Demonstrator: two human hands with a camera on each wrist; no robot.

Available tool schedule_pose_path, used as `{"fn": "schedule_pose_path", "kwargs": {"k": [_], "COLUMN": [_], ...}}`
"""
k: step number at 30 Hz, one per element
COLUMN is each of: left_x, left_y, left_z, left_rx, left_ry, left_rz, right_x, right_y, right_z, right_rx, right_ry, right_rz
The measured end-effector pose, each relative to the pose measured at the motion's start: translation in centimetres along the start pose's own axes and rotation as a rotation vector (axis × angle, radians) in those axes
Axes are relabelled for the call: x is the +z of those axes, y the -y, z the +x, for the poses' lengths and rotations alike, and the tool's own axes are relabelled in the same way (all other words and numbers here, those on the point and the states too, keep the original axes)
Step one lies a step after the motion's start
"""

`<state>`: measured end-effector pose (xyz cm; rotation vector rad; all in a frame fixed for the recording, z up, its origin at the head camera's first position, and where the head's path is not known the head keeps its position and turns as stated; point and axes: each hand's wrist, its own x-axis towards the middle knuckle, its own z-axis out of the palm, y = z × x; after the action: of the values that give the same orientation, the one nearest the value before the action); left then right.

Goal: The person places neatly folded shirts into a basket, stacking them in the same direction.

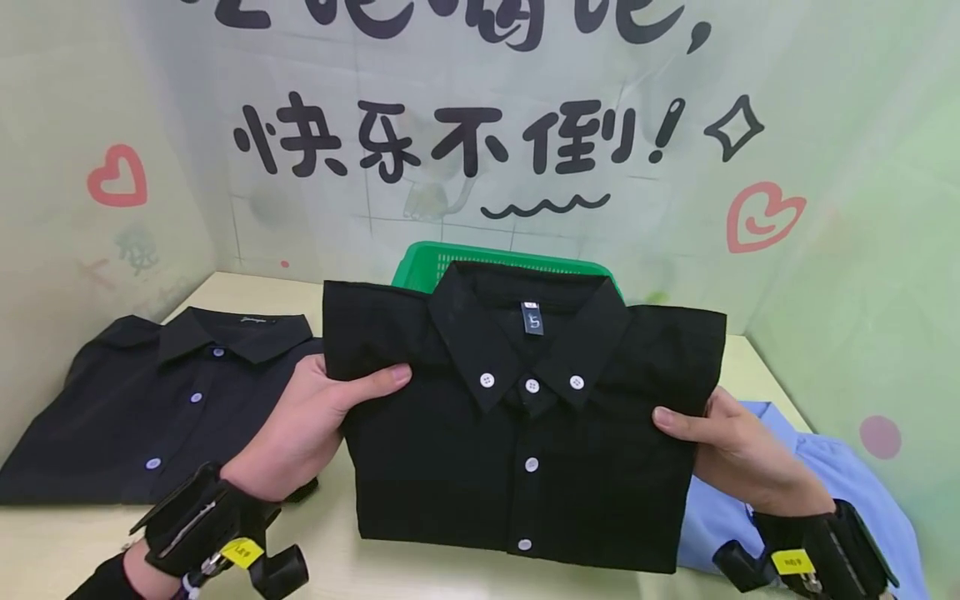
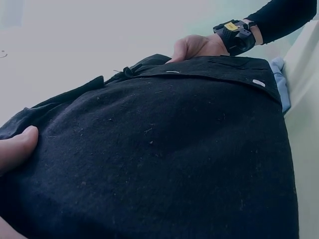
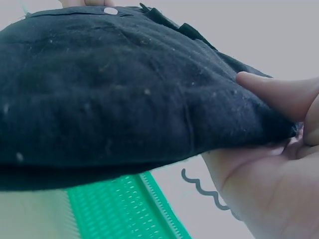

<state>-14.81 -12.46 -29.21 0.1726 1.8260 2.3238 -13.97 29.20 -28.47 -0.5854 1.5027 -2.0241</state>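
A folded black shirt (image 1: 450, 467) with white buttons and a button-down collar is held up above the table, its front facing me. My left hand (image 1: 315, 417) grips its left side, thumb on the front and the other fingers behind, mostly hidden. On the opposite side my right hand (image 1: 750, 458) holds it the same way. In the right wrist view, the right thumb (image 3: 279, 94) presses on the cloth while the palm lies beneath. The left wrist view shows the left thumb (image 2: 17, 147) on the dark fabric (image 2: 164, 149).
A dark navy folded shirt (image 1: 112, 417) lies on the table (image 1: 330, 533) at the left. At the right lies a light blue garment (image 1: 862, 492), partly hidden by my right arm. Behind the black shirt stands a green plastic basket (image 1: 416, 267) near the printed back wall (image 1: 480, 242).
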Motion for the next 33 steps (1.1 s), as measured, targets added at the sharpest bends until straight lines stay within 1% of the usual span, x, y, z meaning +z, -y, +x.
{"fn": "schedule_pose_path", "kwargs": {"k": [4,8,12,16,22,28,33], "left_x": [0.2,0.2,0.2,0.2,0.3,0.1,-0.3], "left_y": [-1.1,-2.0,-2.5,-2.7,-2.9,-3.2,-3.6], "left_z": [0.7,1.6,2.6,3.5,5.1,7.5,9.8], "left_rx": [0.01,0.006,0.004,-0.007,-0.057,-0.07,-0.057], "left_ry": [-0.006,-0.001,0.015,-0.004,-0.052,-0.061,-0.073], "left_rz": [0.015,0.032,0.029,0.043,0.058,0.036,0.106], "right_x": [-0.1,-0.2,-0.7,-1.3,-2.2,-2.9,-3.2], "right_y": [1.1,2.1,2.7,2.9,3.1,3.8,4.7], "right_z": [0.7,1.5,2.4,3.1,4.4,6.3,8.2], "right_rx": [-0.007,-0.026,-0.049,-0.053,-0.029,-0.002,0.032], "right_ry": [-0.023,-0.03,-0.019,-0.024,-0.099,-0.193,-0.261], "right_rz": [-0.056,-0.085,-0.086,-0.091,-0.149,-0.15,-0.128]}}
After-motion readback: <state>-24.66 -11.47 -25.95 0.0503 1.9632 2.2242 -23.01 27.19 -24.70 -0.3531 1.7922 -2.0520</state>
